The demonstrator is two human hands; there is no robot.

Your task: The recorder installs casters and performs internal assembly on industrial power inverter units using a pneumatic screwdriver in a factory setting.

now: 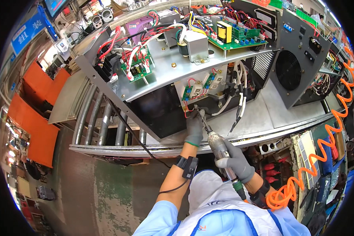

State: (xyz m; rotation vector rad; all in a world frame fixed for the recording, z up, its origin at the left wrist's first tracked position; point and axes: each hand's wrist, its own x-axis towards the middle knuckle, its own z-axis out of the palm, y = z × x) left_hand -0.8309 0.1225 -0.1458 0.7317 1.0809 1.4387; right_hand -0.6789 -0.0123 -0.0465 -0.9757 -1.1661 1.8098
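Head view: pneumatic screwdriver (218,143) at chassis (161,78) lower edge
Right hand (236,161) grips the driver; left hand (194,126) steadies its bit; bare tabletop (271,114) alongside

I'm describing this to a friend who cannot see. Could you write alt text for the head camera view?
A person's gloved right hand holds a pneumatic screwdriver against the lower front of an open metal chassis full of circuit boards and wiring, while the gloved left hand steadies its tip. An orange coiled air hose trails to the right.
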